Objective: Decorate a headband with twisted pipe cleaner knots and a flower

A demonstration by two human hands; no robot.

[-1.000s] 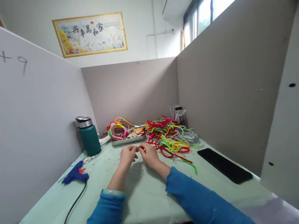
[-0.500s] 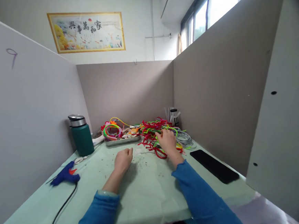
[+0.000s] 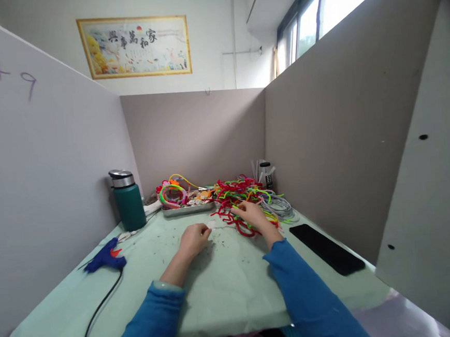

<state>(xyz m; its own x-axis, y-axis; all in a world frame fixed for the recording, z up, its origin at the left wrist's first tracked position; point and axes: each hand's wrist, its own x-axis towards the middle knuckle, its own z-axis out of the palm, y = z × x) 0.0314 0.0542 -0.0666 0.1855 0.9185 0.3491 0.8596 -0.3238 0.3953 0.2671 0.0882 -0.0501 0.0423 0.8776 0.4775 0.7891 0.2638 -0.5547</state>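
Observation:
My left hand (image 3: 194, 240) is closed, with its thumb and fingertips pressed together low over the table. A small whitish piece (image 3: 211, 224) lies right by those fingertips; whether they hold anything is too small to make out. My right hand (image 3: 254, 216) reaches over the front of a tangled pile of red, green and orange pipe cleaners (image 3: 234, 188). Its fingers are pinched, with a yellow-green pipe cleaner (image 3: 235, 207) at their tips. Part of the pile is hidden behind this hand.
A metal tray (image 3: 189, 210) with small pieces and coiled pipe cleaners stands at the back. At left are a green bottle (image 3: 130, 209) and a blue glue gun (image 3: 105, 257) with its cord. Grey coils (image 3: 278, 208) and a black phone (image 3: 327, 248) lie at right. Partitions enclose three sides.
My left hand has moved right, up to the whitish piece. My right hand has drawn slightly left and lower, with yellow-green still at its fingertips. The whole view has shifted a little.

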